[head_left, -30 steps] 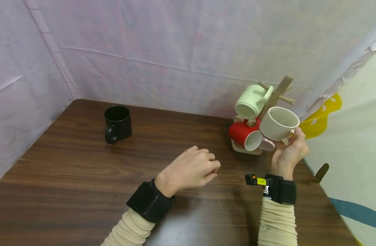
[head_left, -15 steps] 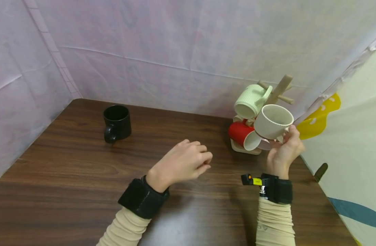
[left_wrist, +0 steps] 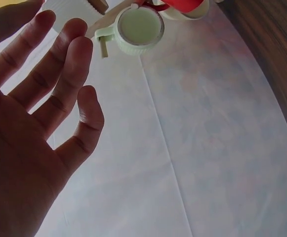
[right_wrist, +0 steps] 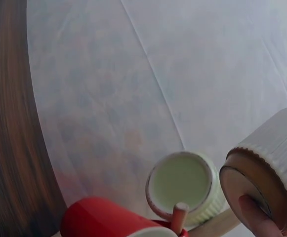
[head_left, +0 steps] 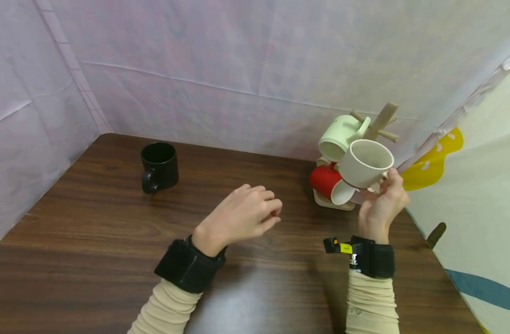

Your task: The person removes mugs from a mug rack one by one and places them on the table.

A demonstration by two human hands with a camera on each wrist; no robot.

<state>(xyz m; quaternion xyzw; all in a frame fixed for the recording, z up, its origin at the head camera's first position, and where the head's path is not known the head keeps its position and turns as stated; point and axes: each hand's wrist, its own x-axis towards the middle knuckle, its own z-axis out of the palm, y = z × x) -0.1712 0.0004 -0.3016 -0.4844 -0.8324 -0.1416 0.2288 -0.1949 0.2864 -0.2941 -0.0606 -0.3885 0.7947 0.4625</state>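
One cream mug (head_left: 365, 163), ribbed outside and tilted mouth-up toward the camera, is pinched at its handle by the right hand (head_left: 382, 208) just beside the wooden mug rack (head_left: 378, 125). Step in hand, as judged: hanging or unhooking. Next move requires aligning handle with peg. Left hand (head_left: 242, 215) hovers relaxed, holding nothing.

left hand (head_left: 246, 211) hovers palm down, fingers relaxed and slightly curled, holding nothing; the left wrist view shows the fingers (left_wrist: 59, 64) spread and nearly straight. left forearm in a beige sleeve with a black wrist strap (head_left: 189, 265). right hand (head_left: 380, 204) is raised, palm toward the person, thumb and fingers curled in a grip. right forearm is near vertical in the head view, beige sleeve, black wrist strap (head_left: 373, 261).
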